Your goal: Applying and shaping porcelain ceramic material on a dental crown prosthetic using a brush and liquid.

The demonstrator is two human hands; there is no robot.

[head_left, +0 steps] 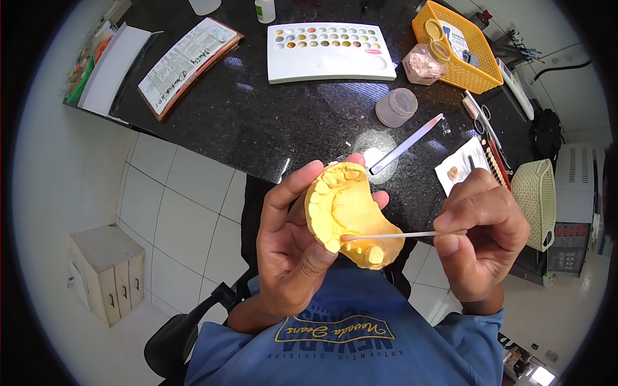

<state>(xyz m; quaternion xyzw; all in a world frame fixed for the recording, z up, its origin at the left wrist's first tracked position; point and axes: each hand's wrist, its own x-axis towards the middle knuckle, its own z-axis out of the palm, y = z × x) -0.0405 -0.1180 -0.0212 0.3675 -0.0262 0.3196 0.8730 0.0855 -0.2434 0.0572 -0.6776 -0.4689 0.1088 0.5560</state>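
Observation:
A yellow plaster dental cast (358, 209) is held up in front of my chest, its row of moulded teeth toward the left and top. My left hand (283, 248) grips it from the left, the thumb along its lower left edge and fingertips showing behind it. Between thumb and fingers of my right hand (483, 231) is pinched a thin white stick (412, 235), lying nearly level. Its brownish-pink tip touches the cast near the lower end of the tooth row. Whether that tip is cotton, I cannot tell.
On the black speckled counter (257, 132) lie a white paint palette (315, 67), a small clear jar (396, 107), a pale brush-like tool (409, 143) and a lidded jar of pink powder (425, 66). A yellow basket (479, 77) stands far right. A notebook (187, 64) lies far left.

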